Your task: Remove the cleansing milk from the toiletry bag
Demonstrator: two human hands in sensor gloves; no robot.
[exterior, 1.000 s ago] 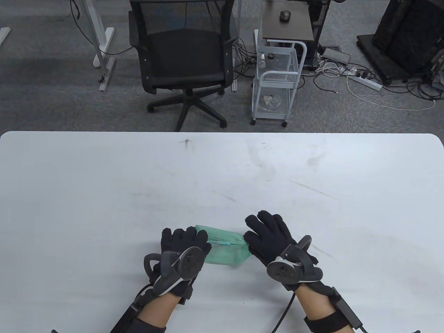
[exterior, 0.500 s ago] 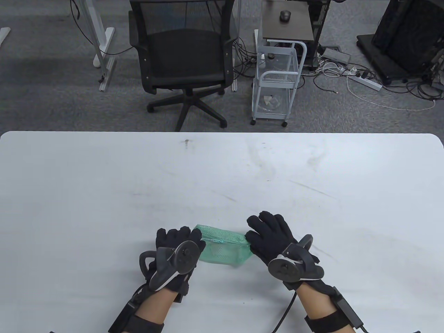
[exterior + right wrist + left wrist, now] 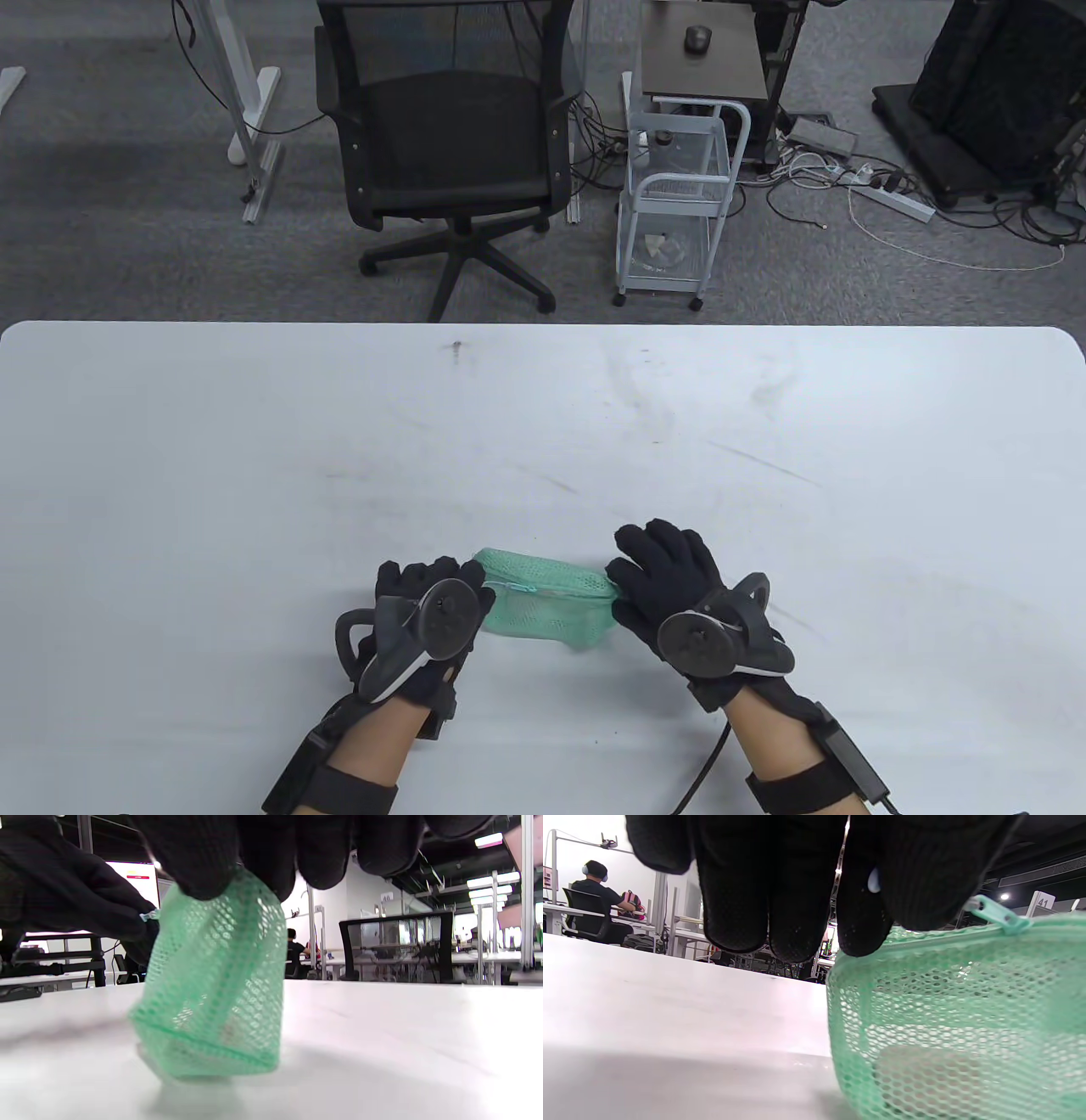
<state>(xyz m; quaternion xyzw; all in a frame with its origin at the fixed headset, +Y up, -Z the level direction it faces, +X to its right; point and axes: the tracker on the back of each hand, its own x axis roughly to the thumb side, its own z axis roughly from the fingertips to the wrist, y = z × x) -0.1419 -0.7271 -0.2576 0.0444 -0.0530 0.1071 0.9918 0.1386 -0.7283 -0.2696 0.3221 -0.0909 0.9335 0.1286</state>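
A green mesh toiletry bag (image 3: 551, 607) stands on the white table (image 3: 543, 407) near its front edge, between my hands. My left hand (image 3: 479, 587) is at the bag's left end and pinches the green zipper pull (image 3: 999, 916) on top. My right hand (image 3: 617, 587) grips the top of the bag's right end, its fingers (image 3: 203, 866) pressing the mesh (image 3: 216, 984). A pale object (image 3: 925, 1077) shows through the mesh at the bag's bottom in the left wrist view; I cannot tell what it is.
Beyond the table's far edge stand a black office chair (image 3: 450, 144) and a small white cart (image 3: 674, 195) on the carpet. Cables and a power strip (image 3: 891, 199) lie at the back right.
My left hand has drawn back to the left and the zipper pull has moved left with it. My right hand has shifted slightly right, still on the bag's end.
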